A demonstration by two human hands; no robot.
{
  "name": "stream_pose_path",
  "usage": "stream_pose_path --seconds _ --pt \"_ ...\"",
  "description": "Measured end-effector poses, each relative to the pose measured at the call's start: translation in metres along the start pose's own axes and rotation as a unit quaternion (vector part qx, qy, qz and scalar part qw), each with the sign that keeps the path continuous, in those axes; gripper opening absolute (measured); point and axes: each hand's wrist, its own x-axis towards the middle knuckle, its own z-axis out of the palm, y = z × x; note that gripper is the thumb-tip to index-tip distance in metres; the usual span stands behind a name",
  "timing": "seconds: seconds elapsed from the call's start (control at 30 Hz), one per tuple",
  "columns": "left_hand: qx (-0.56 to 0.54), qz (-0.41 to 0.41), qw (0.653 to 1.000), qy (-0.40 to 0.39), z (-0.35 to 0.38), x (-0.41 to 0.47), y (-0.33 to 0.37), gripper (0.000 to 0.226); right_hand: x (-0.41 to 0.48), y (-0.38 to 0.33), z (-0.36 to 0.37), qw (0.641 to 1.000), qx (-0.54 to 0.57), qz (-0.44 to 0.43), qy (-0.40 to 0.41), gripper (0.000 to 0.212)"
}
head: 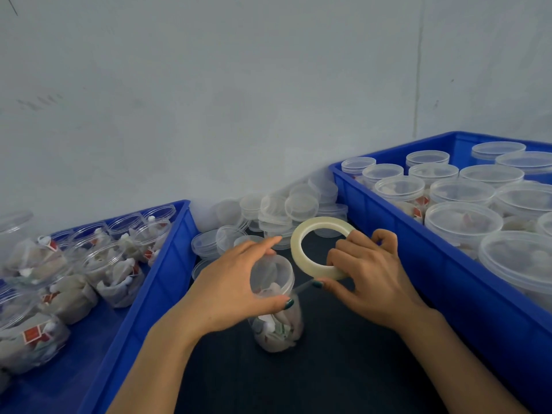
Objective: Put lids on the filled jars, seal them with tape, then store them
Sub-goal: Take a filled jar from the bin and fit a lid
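at the left, a blue plastic crate (155, 282) holds open filled jars (104, 264). the left hand (236, 282) grasps the top of a lidded clear plastic jar (277, 330), thumb on its near side, fingers arched over the lid. that jar stands on the dark table (343, 369) between the crates. behind it lie loose clear lids (268, 216). the right hand (367, 273) clutches a pale ring-shaped tape roll (296, 249), fingers hooked through it, a strip running to the jar. a second blue crate (418, 249) holds lidded jars (463, 222).
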Motion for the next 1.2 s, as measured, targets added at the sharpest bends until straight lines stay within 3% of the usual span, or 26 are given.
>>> stream_pose_path --seconds 0.2,0.3,0.47,0.57,0.63,0.7,0.83,0.97,1.07,1.2 --pt "-0.08 0.025 0.994 -0.065 -0.004 -0.007 -0.002 0.087 0.003 -0.003 -0.003 0.997 -0.017 0.036 0.071 0.068" --pt "-0.125 0.031 0.988 -0.088 0.0 -0.009 0.0 0.081 0.004 -0.007 0.0 0.996 -0.01 0.046 0.073 0.066" --pt "-0.114 0.039 0.993 0.007 0.019 -0.009 0.009 0.063 0.006 -0.014 0.003 0.996 0.01 0.072 0.06 0.061" --pt "-0.067 0.024 0.993 0.09 0.032 -0.003 0.019 0.063 0.005 -0.016 0.005 0.995 0.017 0.077 0.055 0.058" --pt "-0.072 0.031 0.987 0.138 0.038 0.0 0.021 0.049 0.005 -0.018 0.004 0.996 0.017 0.077 0.051 0.056" --pt "-0.085 0.035 0.986 0.14 0.037 0.001 0.021 0.04 0.004 -0.018 0.005 0.996 0.016 0.074 0.049 0.057" --pt "-0.101 0.036 0.991 0.082 0.03 -0.001 0.016 0.058 0.002 -0.019 0.006 0.997 0.025 0.06 0.037 0.055" --pt "0.038 -0.047 0.994 0.086 0.032 -0.003 0.011 0.096 0.0 -0.014 0.008 0.997 0.06 0.049 -0.017 0.048" --pt "0.112 -0.099 0.983 0.102 0.032 -0.004 0.012 0.095 -0.002 -0.002 0.005 0.996 0.06 0.038 -0.049 0.03" --pt "0.01 -0.039 0.999 0.017 0.019 0.001 0.007 0.087 -0.002 0.004 0.002 0.998 0.023 0.028 -0.044 0.029"
